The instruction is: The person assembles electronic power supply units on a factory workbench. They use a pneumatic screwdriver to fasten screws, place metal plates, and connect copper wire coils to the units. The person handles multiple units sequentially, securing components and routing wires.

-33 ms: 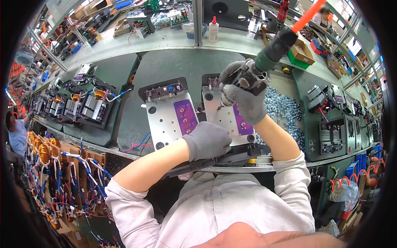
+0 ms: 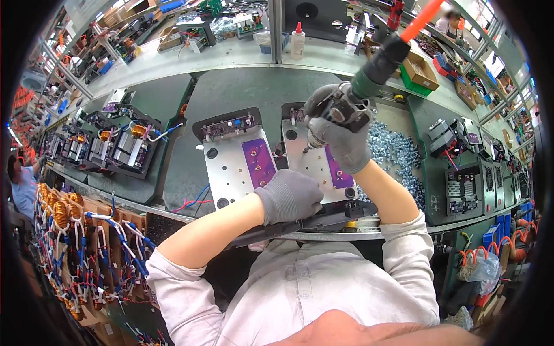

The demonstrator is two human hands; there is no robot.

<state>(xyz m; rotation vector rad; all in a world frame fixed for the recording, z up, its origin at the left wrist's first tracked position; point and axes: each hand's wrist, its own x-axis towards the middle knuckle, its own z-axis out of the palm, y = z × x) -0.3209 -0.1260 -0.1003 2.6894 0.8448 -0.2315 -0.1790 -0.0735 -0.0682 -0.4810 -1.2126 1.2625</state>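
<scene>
Driver over plate, other hand bracing.
Right hand (image 2: 345,144) fingers clamped on the powered screwdriver (image 2: 346,106), bit pointing down at the metal plate (image 2: 306,155) just below them, lined up for a screw. Left hand (image 2: 290,196) fingers together, pressed flat on that plate's near edge to steady it. Two plates on the desk (image 2: 231,92), each with one purple pad; second plate (image 2: 231,161) left of the fingers. Loose screw pile (image 2: 392,150) right of them.

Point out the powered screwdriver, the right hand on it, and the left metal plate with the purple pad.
powered screwdriver (image 2: 346,106), head view, on its dark body above the glove.
right hand (image 2: 346,147), head view, on the back of the grey glove.
left metal plate (image 2: 225,173), head view, on bare metal left of the purple pad.
</scene>
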